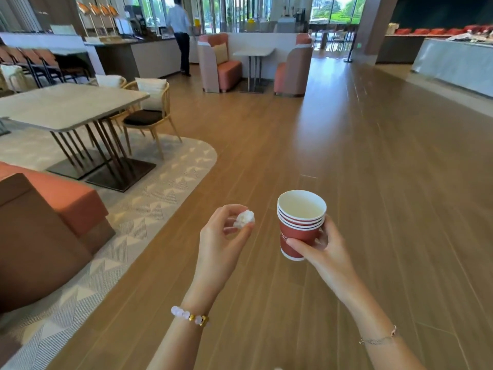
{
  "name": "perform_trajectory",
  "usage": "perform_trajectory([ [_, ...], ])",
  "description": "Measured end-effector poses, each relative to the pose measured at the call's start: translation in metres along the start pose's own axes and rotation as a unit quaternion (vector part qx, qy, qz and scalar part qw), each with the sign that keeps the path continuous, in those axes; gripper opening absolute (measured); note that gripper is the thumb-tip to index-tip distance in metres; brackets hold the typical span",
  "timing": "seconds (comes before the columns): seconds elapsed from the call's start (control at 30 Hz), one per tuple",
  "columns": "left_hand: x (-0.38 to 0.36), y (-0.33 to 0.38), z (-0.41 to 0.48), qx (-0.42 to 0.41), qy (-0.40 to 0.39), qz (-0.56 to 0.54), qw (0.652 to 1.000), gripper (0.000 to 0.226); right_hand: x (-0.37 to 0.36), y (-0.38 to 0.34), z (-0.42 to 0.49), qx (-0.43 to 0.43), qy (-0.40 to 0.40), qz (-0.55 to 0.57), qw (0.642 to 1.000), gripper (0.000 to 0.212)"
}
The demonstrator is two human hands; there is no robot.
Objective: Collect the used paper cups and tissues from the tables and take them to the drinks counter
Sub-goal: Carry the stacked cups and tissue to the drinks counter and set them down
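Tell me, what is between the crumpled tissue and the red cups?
Nothing. In the head view, the tissue in the left hand and the stacked cups in the right hand have only air between them, with wooden floor behind.

Obs.: white lettering on the side of the red paper cups, partly covered by the thumb of the right hand. Blurred, perhaps two lines; not legible. Nothing else readable.

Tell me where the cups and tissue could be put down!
Nearest: the big table, its top bare beside the chairs and sofa. Farther: the small table between two booths, also bare. The counter looks crowded with machines.
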State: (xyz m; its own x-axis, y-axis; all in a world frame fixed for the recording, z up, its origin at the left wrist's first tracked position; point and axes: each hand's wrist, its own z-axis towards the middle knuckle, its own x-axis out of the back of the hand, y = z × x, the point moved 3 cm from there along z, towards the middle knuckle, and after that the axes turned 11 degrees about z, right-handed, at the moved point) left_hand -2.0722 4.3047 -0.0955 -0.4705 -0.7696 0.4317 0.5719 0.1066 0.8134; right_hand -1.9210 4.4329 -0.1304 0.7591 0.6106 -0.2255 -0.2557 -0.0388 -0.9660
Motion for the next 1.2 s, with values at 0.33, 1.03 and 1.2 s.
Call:
perform_trajectory([
  [0.33, -0.049, -0.089, 0.223, 0.006, 0.036, 0.057, 0.998, 0.024, -0.034, 0.053, 0.258, -0.003, -0.056, 0.008, 0.998, 0.067],
  [1.03, -0.125, -0.257, 0.672, -0.010, 0.051, 0.029, 0.998, 0.026, -0.112, 0.128, 0.723, 0.001, -0.043, -0.025, 0.999, 0.063],
  [1.2, -0.126, -0.295, 0.794, -0.017, 0.057, 0.026, 0.998, 0.028, -0.148, 0.136, 0.841, 0.011, -0.033, -0.027, 0.999, 0.062],
])
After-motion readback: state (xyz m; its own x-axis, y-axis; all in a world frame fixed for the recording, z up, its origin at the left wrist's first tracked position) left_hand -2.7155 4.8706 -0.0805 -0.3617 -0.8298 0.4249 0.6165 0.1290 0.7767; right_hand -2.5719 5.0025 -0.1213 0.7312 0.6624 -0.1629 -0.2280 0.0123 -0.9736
